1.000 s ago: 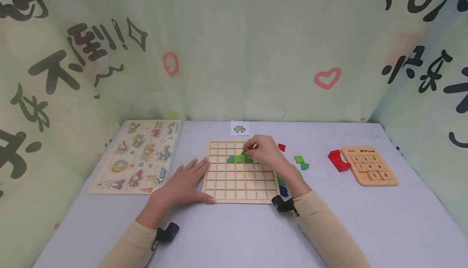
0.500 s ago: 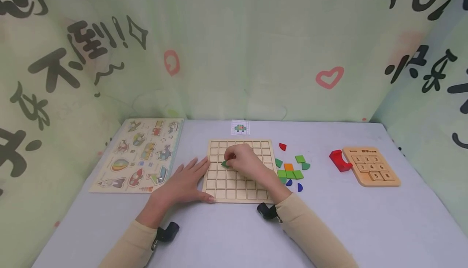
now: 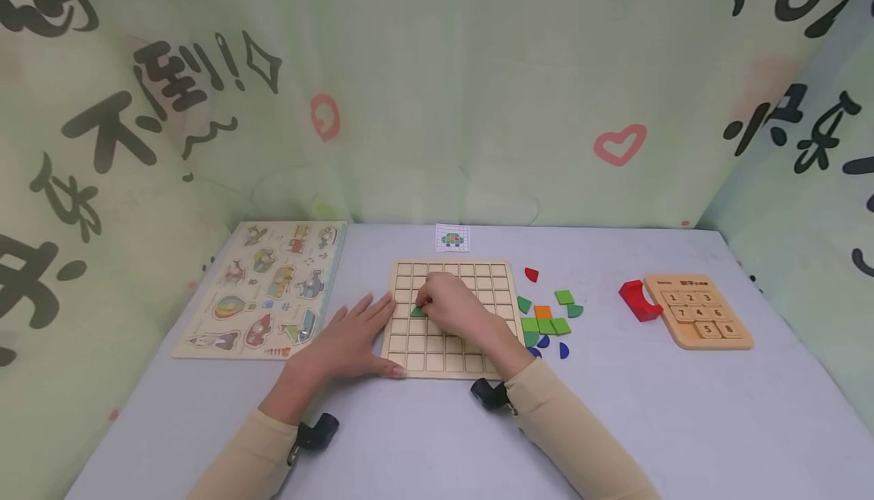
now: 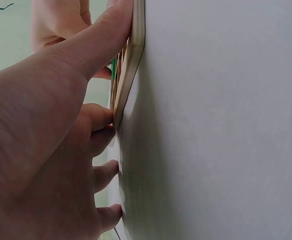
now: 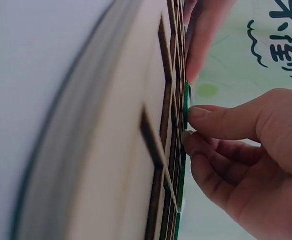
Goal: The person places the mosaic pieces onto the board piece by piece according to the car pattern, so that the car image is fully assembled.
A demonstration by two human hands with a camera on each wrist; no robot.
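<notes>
A wooden grid board [image 3: 433, 363] lies on the table. My left hand [image 3: 344, 344] rests at its left side with fingers spread, the thumb on the near left corner, also seen in the left wrist view, where the board's edge [image 4: 134, 65] meets the thumb. Over the board's left middle, my right hand [image 3: 452, 306] pinches a dark green curved tile [image 3: 418, 312] between thumb and fingertips. In the right wrist view the tile [image 5: 186, 102] sits right at the grid under the fingertips. The hand covers the grid cells behind it.
Loose tiles lie right of the board: light green squares [image 3: 561, 325], an orange square [image 3: 542, 311], blue half-rounds [image 3: 564, 350] and a red piece [image 3: 531, 274]. A turtle picture card [image 3: 452, 237] is behind. A puzzle board [image 3: 225, 280], red block [image 3: 639, 303] and number board [image 3: 696, 337] flank these.
My right hand has moved left and toward me over the board with the green tile, from the upper middle to the left middle. My left hand has stayed at the board's edge.
</notes>
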